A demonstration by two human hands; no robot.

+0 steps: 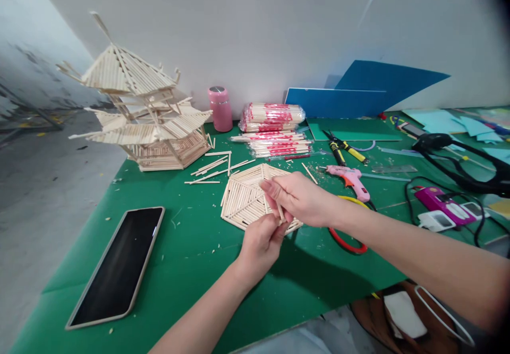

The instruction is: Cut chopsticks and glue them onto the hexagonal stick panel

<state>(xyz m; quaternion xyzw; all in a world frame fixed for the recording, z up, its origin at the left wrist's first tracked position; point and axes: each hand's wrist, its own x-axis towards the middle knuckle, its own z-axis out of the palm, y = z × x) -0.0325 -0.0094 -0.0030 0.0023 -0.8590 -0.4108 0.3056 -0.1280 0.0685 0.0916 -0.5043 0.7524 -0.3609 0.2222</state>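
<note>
Both hands meet over a flat, many-sided panel of wooden sticks [242,201] lying on the green table. A short wooden stick [280,213] stands steeply between them. My right hand [305,200] pinches its upper part, fingers closed. My left hand [261,243] has its thumb and fingers pressed together at the lower end. The hands cover the panel's right part, and whether the stick touches it is hidden. Loose cut sticks [209,168] lie just beyond the panel to the left.
A stick-built pagoda [155,125] stands at the back left, near a pink bottle [220,110]. Bagged chopsticks [274,131] lie behind the panel. On the right are pliers [338,152], a pink glue gun [350,179] and cables. A phone [119,266] lies front left.
</note>
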